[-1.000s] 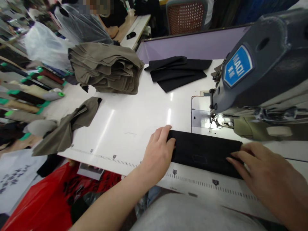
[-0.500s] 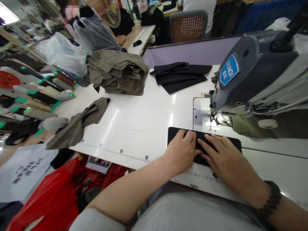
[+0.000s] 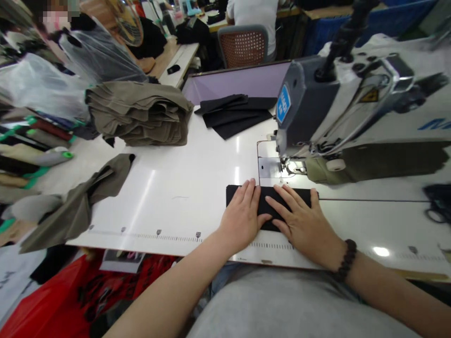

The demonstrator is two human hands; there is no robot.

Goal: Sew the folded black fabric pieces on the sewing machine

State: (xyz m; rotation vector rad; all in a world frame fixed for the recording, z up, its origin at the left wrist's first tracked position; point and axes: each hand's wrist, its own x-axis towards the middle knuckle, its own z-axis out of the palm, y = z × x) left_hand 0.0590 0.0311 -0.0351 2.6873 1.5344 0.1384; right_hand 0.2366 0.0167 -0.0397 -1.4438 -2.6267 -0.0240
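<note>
A black fabric piece lies flat on the white sewing table, near its front edge. My left hand rests on the left part of the cloth with its fingers stretched out. On the right part, my right hand lies with its fingers spread. Just beyond the cloth are the needle plate and presser foot of the sewing machine. An olive fabric piece lies under the machine arm, to the right of the presser foot.
A thick stack of grey-brown fabric pieces stands at the back left, beside folded black pieces. A loose grey-brown piece hangs over the left edge. Thread spools lie farther left. Another person sits beyond the table.
The view has swung to the right, showing more of the machine. My left fingers, bent before, now lie straight on the black fabric; my right fingers have spread wider.
</note>
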